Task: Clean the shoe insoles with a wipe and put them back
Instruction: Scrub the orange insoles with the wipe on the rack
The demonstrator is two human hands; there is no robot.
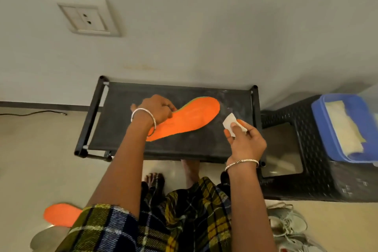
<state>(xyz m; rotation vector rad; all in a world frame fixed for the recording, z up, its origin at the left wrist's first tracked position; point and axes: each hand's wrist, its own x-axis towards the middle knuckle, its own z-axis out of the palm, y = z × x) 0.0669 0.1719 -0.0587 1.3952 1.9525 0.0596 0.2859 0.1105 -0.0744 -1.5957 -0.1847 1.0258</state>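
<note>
1. While our left hand (158,108) is clamped on the orange insole (190,117), fingers curled over its far edge near the arch, the insole stretches across the black fabric surface (184,149) with its toe to the right. Our right hand (245,141) pinches the white wipe (232,124) just beside that toe, seemingly not touching it yet.
2. We hold the insole at one spot only, so a firm stroke at the toe could make the thin foam pivot or buckle under the wipe.
3. We see pale, dusty smears on the surface around the insole. If the wipe runs off the edge, it could pick up that grit and drag it back onto the orange face.
4. We judge that the fabric may give under pressure, so hard rubbing could lose contact in the middle and leave patches uncleaned.
5. We grip the wipe by a small part of it. It could fold over or slip, and then our fingertips would do the rubbing.
6. A second insole (61,214) lies on the floor by our feet, partly hidden by the plaid garment (184,221), and we could step on it. The shoes (286,225) sit on the floor to our right, and the two insoles could easily be swapped when they go back in.
</note>
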